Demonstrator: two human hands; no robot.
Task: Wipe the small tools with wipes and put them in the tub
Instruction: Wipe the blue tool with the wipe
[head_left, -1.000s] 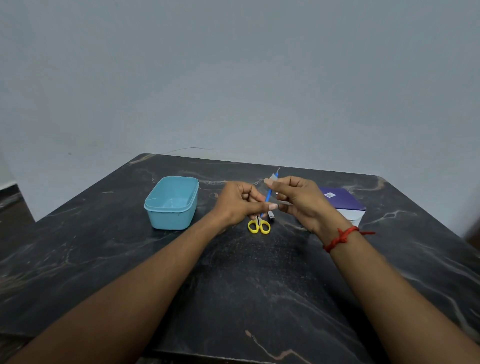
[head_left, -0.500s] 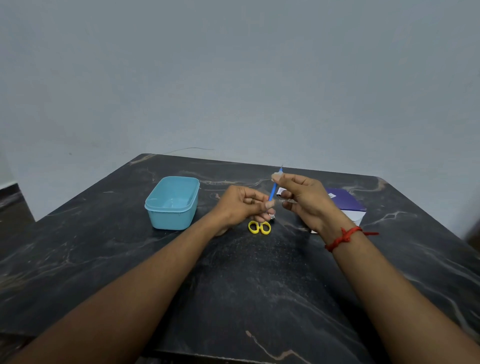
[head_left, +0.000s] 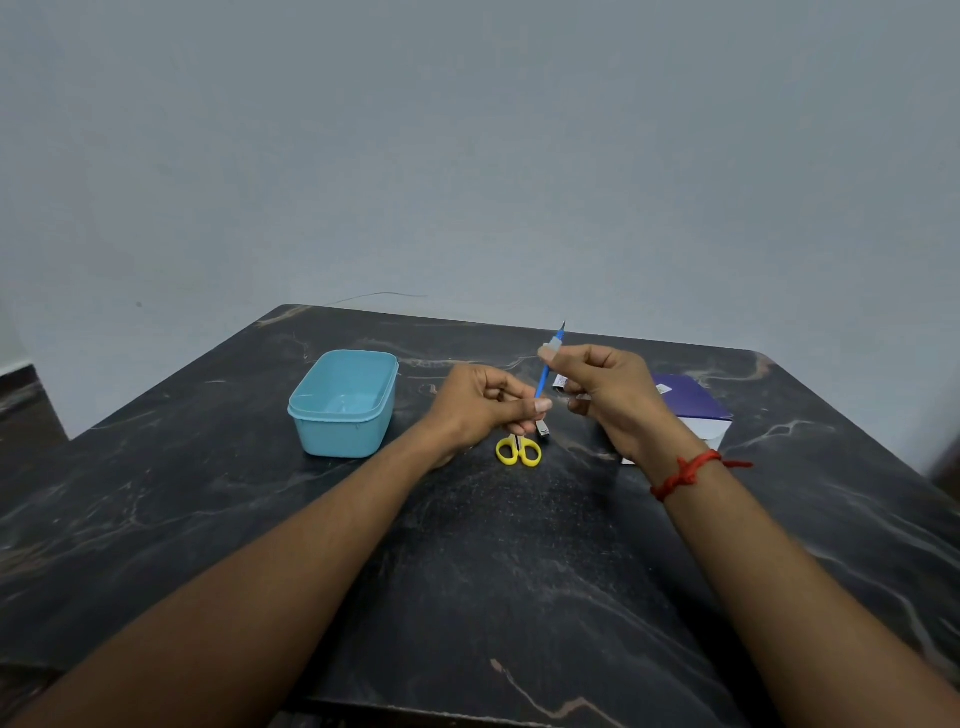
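My left hand (head_left: 480, 402) pinches the lower end of a thin blue tool (head_left: 544, 379) that stands nearly upright above the table. My right hand (head_left: 605, 395) pinches a small pale wipe (head_left: 552, 344) around the tool's upper part, just below its pointed tip. Small yellow-handled scissors (head_left: 518, 451) lie on the table under my left hand, with a small metal tool (head_left: 542, 429) beside them, partly hidden. The light blue tub (head_left: 343, 402) stands open at the left, with nothing visible inside.
A purple and white packet (head_left: 693, 402) lies at the right behind my right hand. The dark marble table (head_left: 467, 571) ends near the wall at the back. A red thread is tied on my right wrist.
My right hand has slid the wipe up along the blue tool toward its tip. The left hand has stayed in place, holding the lower end.
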